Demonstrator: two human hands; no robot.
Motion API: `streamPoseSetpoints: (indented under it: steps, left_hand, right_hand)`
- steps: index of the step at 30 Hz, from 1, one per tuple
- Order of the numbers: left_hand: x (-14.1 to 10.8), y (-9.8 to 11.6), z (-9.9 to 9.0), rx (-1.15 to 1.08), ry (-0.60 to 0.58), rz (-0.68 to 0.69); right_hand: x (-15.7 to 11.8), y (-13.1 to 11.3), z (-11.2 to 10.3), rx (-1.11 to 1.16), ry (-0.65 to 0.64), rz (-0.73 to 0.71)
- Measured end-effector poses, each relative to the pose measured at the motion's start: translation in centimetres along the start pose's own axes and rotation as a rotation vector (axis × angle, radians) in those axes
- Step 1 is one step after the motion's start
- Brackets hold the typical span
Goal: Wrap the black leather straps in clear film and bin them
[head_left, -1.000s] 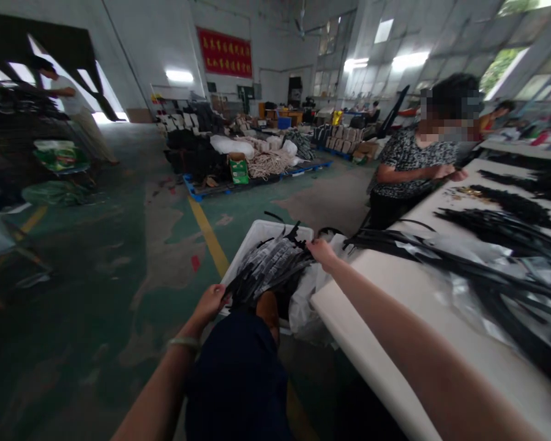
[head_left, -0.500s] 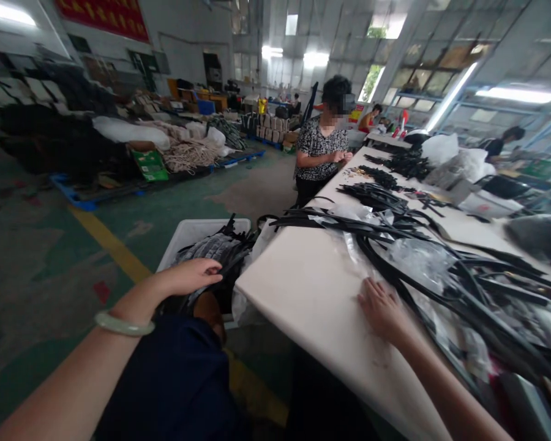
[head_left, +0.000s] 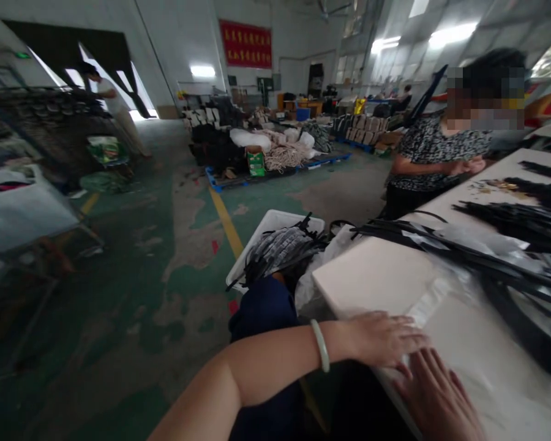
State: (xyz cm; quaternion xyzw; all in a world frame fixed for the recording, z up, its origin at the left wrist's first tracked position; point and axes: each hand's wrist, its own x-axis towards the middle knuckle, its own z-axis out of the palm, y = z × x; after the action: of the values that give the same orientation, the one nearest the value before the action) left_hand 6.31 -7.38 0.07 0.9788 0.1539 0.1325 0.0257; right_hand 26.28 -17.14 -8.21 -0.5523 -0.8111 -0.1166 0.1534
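My left hand [head_left: 381, 339], with a pale bangle on the wrist, lies flat at the near edge of the white table [head_left: 371, 275]. My right hand [head_left: 434, 392] rests just beside it, low in the view and slightly blurred, on a clear plastic sheet [head_left: 482, 343]. Neither hand grips anything that I can see. Long black strips [head_left: 482, 245] lie in a heap beyond my hands. To the left of the table, a white plastic bin [head_left: 284, 222] holds a bundle of grey and black strips [head_left: 280, 251].
Across the table, a seated co-worker [head_left: 436, 153] in a patterned top works with both hands. A dark-clothed knee [head_left: 261, 312] sits below the bin. Behind it, a green floor with a yellow line leads to loaded blue pallets [head_left: 275, 174].
My left hand has moved from the bin onto the table's near edge, next to my right hand. My right hand has shifted nearer me, and the view has swung left.
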Motion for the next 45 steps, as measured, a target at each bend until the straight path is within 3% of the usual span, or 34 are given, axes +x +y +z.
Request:
streamPoseSetpoints:
  steps: [3,6,11,17,19,22,24,27,30,32,35,36,40,45]
  left_hand:
    - [-0.6,-1.2,1.3,-0.034,-0.045,0.100]
    - [-1.3,-1.7,0.7,-0.077,-0.055,0.117]
    - [-3.3,-1.9,-1.7,-0.163,-0.089,-0.152]
    - [-5.9,-3.2,-4.6,-0.574,-0.095,-0.496]
    - [-6.8,-4.1,-5.2,-0.703,-0.182,-0.567]
    - [-8.0,-5.0,-5.2,-0.832,-0.446,-0.568]
    - [-8.3,-5.2,-4.9,-0.866,-0.537,-0.541]
    - [-8.0,-4.9,-4.6,-0.902,-0.581,-0.506]
    - [-7.3,-4.6,-4.7,-0.906,-0.748,-0.431]
    - [-6.3,-4.2,-4.8,-0.860,-0.695,-0.431]
    - [-3.9,-2.8,-4.2,-0.943,-0.370,-0.483]
    - [-3.0,-2.1,-3.8,-1.029,-0.316,-0.467]
    - [0.4,0.6,-1.5,-1.311,-0.353,-0.419]
    - [3.6,1.9,-0.1,-1.214,-0.233,-0.483]
  right_hand:
    - [-1.2,-1.2,-0.2,-0.013,0.036,-0.057]
    - [-2.3,-2.0,-1.5,0.052,0.075,-0.073]
    - [-3.8,-2.5,-3.6,0.130,0.125,0.095]
    - [-4.6,-1.0,-5.1,0.116,-0.034,0.301]
    - [-4.4,-0.7,-5.5,0.108,-0.087,0.325]
    - [-4.0,-0.8,-5.6,0.123,-0.094,0.353]
    - [-3.8,-0.8,-5.4,0.170,-0.044,0.389]
    - [-3.5,-0.4,-5.0,0.280,0.053,0.434]
    - [-2.7,0.0,-5.4,0.335,0.130,0.433]
    - [-1.7,-0.5,-6.4,0.363,0.105,0.358]
    - [0.6,-2.2,-8.3,0.385,-0.042,0.152]
    - [1.4,-2.8,-9.0,0.373,-0.073,0.098]
    - [3.6,-3.3,-10.5,0.308,-0.081,0.071]
    - [1.8,-1.0,-10.9,0.389,-0.013,0.229]
